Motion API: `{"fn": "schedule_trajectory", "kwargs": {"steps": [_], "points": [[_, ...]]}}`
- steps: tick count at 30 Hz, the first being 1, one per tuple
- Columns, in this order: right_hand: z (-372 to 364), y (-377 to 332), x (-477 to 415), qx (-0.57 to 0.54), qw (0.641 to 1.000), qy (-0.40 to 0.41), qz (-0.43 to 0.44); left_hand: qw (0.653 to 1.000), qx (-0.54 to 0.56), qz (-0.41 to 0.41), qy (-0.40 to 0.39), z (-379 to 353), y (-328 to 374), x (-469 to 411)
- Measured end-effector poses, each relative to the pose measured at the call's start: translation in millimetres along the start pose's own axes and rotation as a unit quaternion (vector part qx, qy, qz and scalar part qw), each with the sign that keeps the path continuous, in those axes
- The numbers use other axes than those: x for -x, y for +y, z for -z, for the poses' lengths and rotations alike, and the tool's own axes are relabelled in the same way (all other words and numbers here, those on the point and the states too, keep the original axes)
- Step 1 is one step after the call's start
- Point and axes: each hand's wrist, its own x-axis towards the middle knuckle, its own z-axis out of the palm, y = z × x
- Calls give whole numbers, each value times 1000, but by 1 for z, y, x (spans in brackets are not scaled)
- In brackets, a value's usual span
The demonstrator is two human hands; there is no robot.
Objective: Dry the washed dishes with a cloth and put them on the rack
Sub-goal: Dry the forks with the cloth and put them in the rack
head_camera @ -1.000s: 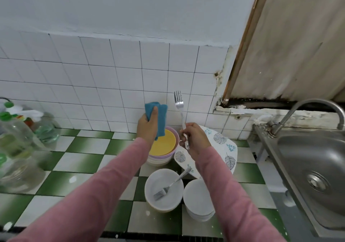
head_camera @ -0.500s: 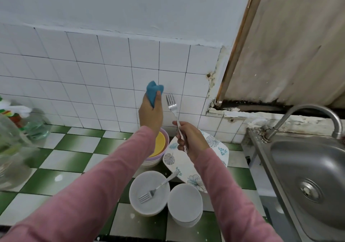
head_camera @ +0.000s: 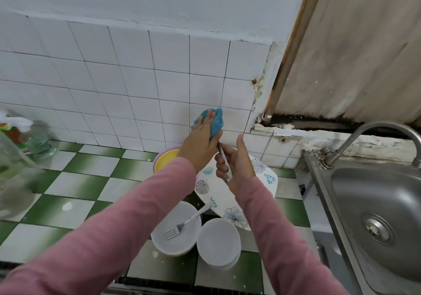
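Left hand: closed around the blue cloth, raised in front of the tiled wall.
Cloth: bunched over the top end of the fork; the tines are hidden and appear to sit inside the folds.
Right hand: fingers curled round the fork's handle, thumb up, just below the left hand.
Fork: slightly tilted, in the air above the floral plate.
Second fork: lying in the white bowl on the checked counter.
Other dishes: white plate stack just beside that bowl; yellow bowl behind the left wrist.
Sink: steel, at the right.
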Motion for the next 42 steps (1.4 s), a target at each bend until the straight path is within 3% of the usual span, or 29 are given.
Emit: {"fn": "schedule_trajectory", "kwargs": {"steps": [10, 19, 25, 29, 33, 35, 42], "points": [[3, 7, -11, -9, 997, 70, -31, 998, 27, 48, 33, 20, -4, -10], [-2, 5, -12, -26, 998, 57, -29, 975, 145, 72, 154, 15, -14, -14], [-14, 0, -15, -29, 999, 28, -1, 993, 107, 38, 14, 1, -5, -2], [-14, 0, -15, -26, 999, 21, 1, 996, 86, 6, 11, 1, -9, 2], [-10, 5, -14, -47, 999, 23, -12, 997, -80, -8, -3, 11, -19, -8], [-8, 8, -14, -50, 998, 33, -20, 993, -111, -6, -29, 13, -24, -10], [-1, 7, -18, -75, 994, 74, -2, 994, 41, -38, -90, 6, -22, 14]]}}
